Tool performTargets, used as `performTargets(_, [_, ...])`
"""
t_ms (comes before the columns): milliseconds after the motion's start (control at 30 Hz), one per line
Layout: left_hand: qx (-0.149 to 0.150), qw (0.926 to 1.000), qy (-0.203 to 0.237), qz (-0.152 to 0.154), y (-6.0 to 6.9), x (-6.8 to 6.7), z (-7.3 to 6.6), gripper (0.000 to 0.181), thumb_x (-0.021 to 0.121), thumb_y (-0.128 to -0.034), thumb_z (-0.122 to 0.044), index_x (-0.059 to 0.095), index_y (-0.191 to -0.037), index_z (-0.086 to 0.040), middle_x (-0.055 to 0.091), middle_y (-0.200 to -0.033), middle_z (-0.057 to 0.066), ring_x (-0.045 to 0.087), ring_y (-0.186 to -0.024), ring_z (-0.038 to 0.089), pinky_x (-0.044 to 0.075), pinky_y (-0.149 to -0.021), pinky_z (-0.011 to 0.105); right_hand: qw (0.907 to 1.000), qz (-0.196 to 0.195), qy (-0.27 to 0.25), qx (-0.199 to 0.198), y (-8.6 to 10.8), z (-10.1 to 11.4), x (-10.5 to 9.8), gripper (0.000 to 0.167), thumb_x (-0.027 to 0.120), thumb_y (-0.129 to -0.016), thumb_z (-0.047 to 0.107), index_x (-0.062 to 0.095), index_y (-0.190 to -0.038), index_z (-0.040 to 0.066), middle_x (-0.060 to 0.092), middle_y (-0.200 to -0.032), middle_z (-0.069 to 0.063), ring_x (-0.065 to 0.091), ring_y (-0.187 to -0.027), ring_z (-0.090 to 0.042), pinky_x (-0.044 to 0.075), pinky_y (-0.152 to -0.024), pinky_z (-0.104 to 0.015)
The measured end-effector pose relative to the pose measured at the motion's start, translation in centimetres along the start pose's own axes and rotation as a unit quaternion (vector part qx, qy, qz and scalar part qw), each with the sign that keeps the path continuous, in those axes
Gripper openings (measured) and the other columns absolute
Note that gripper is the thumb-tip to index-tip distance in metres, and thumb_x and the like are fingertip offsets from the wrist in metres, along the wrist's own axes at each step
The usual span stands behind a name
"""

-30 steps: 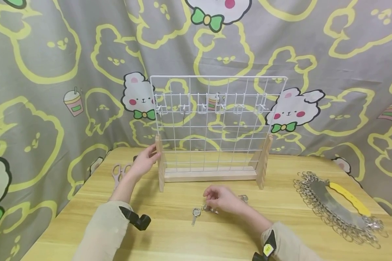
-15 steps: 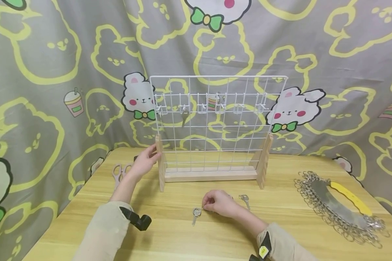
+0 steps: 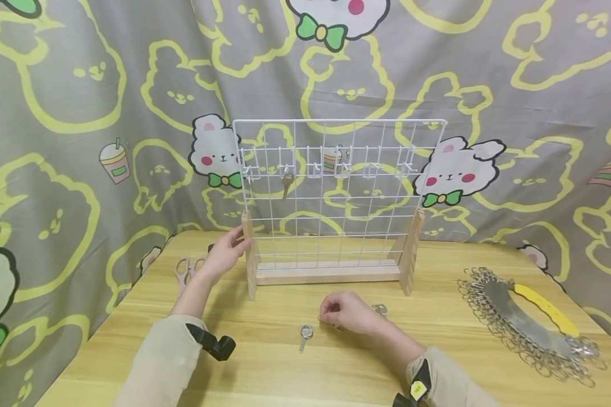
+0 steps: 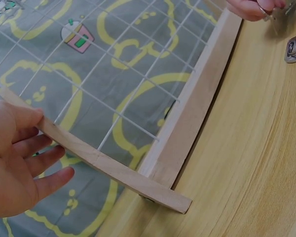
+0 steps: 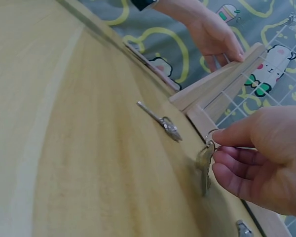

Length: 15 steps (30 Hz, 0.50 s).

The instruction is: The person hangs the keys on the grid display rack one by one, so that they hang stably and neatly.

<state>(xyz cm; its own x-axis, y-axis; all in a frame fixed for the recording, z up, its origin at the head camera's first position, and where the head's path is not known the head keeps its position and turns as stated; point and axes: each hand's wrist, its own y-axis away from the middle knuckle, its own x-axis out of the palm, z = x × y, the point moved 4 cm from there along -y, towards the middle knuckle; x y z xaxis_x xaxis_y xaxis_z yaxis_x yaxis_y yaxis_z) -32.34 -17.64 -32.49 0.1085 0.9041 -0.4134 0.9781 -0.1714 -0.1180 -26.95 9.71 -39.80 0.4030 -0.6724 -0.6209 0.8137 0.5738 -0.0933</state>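
Observation:
In the head view, a white wire grid rack [image 3: 323, 217] on wooden uprights bears a row of hooks; a key [image 3: 287, 183] hangs from the second hook from the left. My left hand [image 3: 224, 255] pinches the front edge of the left wooden upright [image 4: 96, 158], its lower fingers spread beside it. My right hand [image 3: 350, 312], just in front of the rack, holds a metal ring between thumb and finger; a key [image 5: 205, 165] dangles from it in the right wrist view. Another ringed key [image 3: 306, 333] lies on the wooden table. A third key [image 3: 379, 309] is partly covered by the right forearm.
Pale scissors [image 3: 184, 272] lie beside the left forearm. On the right side of the table [image 3: 265, 379] lies a curved grey plate [image 3: 514, 316] with a yellow handle [image 3: 546, 310] and many metal rings along its edge. A patterned curtain [image 3: 158, 73] hangs behind.
My right hand was down at the keys on the table; it now has the ringed key in its grip, slightly raised. The hanging key has turned on its hook. The left hand stays put.

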Motion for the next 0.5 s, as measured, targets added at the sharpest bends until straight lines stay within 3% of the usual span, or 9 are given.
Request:
performTargets(267, [0.0,1.0,0.009,0.002,0.0,0.0,0.1,0.057,0.043,-0.0999,-0.02,0.016,-0.148,-0.004,0.022,-0.149,0.02,0.028,-0.132,0.038,0.027,-0.106,0.053,0.9999,0.0,0.012,-0.007,0.4,1.1,-1.3,0.002,0.064,-0.08,0.004,0.064,-0.08,0.006,0.059,-0.074,0.003,0.054,-0.069,-0.011,0.048,-0.062,-0.023])
performTargets(500, [-0.002,1.0,0.004,-0.001,0.0,0.0,0.0,0.057,0.043,-0.0998,-0.019,0.016,-0.148,-0.004,0.023,-0.149,0.019,0.029,-0.132,0.037,0.028,-0.106,0.052,0.9996,-0.004,0.006,-0.029,0.3,2.1,-2.6,0.005,0.066,-0.084,0.008,0.064,-0.081,0.005,0.061,-0.074,-0.001,0.052,-0.064,-0.009,0.047,-0.054,-0.021])
